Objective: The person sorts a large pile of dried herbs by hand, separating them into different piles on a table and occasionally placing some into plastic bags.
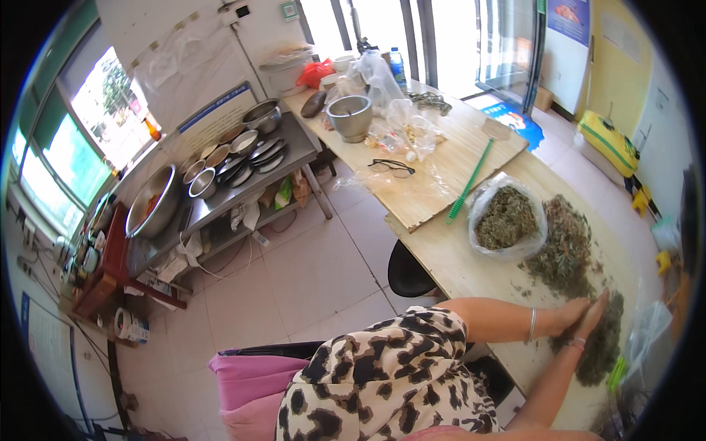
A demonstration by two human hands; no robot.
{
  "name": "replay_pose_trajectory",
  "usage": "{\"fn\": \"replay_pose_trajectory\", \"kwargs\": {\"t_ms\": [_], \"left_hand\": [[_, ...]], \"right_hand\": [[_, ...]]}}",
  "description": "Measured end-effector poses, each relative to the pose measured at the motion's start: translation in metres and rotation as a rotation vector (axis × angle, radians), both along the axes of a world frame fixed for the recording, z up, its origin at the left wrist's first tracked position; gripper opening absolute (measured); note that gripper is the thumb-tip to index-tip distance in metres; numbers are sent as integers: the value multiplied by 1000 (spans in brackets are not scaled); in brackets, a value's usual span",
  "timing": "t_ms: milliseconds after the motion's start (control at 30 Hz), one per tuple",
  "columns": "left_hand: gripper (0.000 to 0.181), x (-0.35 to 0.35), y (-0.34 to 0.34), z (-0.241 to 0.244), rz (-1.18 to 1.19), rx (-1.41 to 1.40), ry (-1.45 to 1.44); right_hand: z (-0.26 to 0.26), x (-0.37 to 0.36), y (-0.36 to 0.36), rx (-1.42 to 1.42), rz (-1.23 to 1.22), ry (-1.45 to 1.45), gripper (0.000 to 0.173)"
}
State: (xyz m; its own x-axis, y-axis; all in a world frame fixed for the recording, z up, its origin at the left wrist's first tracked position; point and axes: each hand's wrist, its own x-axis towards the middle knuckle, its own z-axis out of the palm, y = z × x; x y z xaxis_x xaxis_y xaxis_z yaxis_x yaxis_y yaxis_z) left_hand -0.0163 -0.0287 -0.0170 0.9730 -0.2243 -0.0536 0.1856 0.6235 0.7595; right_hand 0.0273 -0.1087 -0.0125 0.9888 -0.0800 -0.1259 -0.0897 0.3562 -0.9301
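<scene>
My left hand (571,315), on the arm with a silver bangle, meets my right hand (593,314), which has a pink band at the wrist. The hands look pressed together palm to palm over a dark, fine pile of dried plant matter (602,350) on the wooden tabletop (491,281). Whether anything lies between the palms is hidden. Beyond them is a coarser heap of dried leaves and stems (562,248). Beside that heap, a clear plastic bag (541,231) stands with its mouth spread, filled with dried herb (506,218).
A green-handled tool (469,184), eyeglasses (391,167), a metal mortar-like pot (349,118) and plastic bags lie farther along the table. A bright green object (616,374) is near the dark pile. A black stool (409,270) stands under the table edge. Metal bowls fill a side bench (220,212).
</scene>
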Motion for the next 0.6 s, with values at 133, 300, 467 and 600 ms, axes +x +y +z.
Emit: {"fn": "replay_pose_trajectory", "kwargs": {"t_ms": [133,300,467,600], "left_hand": [[45,52,17,-26,65,-126,48],[43,42,36,-7,105,13,108],[40,6,19,11,84,76,-18],[39,13,28,11,68,-32,16]], "right_hand": [[17,-37,54,-125,67,-151,58],[25,-61,82,-73,2,-162,62],[6,3,34,-90,-75,142,67],[10,-29,52,-79,48,-120,62]]}}
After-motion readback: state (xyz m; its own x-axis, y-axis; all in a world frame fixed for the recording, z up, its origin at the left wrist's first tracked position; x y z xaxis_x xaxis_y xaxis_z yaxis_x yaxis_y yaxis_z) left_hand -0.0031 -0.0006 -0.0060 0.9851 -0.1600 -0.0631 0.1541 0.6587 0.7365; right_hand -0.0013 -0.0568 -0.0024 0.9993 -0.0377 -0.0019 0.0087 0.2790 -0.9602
